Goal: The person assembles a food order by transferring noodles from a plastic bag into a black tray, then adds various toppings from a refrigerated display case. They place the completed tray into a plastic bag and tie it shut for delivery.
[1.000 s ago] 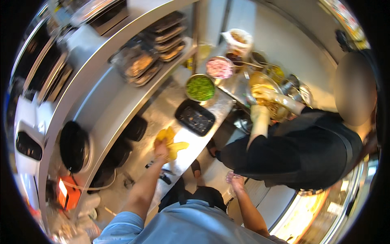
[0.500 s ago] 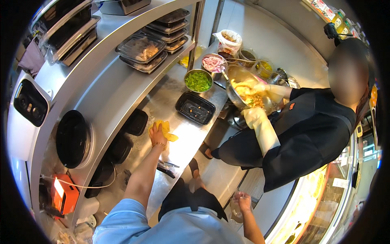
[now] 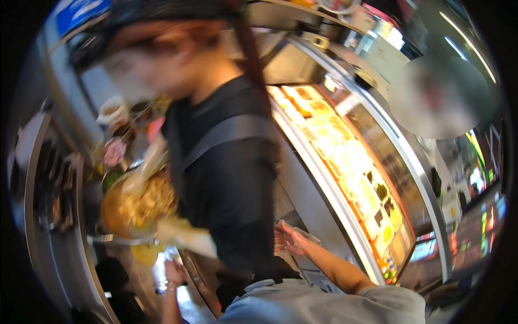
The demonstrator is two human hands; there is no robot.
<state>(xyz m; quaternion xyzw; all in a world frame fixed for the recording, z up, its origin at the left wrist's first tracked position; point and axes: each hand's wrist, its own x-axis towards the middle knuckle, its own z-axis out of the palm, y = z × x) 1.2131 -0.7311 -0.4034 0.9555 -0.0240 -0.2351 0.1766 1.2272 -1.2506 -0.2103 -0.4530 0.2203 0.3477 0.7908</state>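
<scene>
My left hand [image 3: 175, 271] is low over the steel table [image 3: 191, 302], smeared by motion, so what its fingers do cannot be made out. A yellow patch [image 3: 148, 252] shows nearby, beneath the rim of a co-worker's bowl; whether it is the yellow cloth is unclear. Out to the right, my right hand [image 3: 290, 237] is raised beside the co-worker's back, its fingers stretched apart and nothing plainly in them. The co-worker's pale-gloved hands [image 3: 181, 233] are at a large metal bowl [image 3: 110, 210] of yellowish chopped food [image 3: 148, 205].
The co-worker in black [image 3: 226, 178] stands close in front, between my arms. To the right runs a lit glass display counter [image 3: 345, 173] with food trays. A bowl of sliced onion [image 3: 114, 151] and other tubs stand far left, near a shelf [image 3: 32, 178]. Another person [image 3: 437, 97] is beyond the counter.
My view has swung right. The co-worker now stands nearer, with the bowl over the table. My left hand no longer visibly presses the yellow cloth; my right hand's fingers have spread.
</scene>
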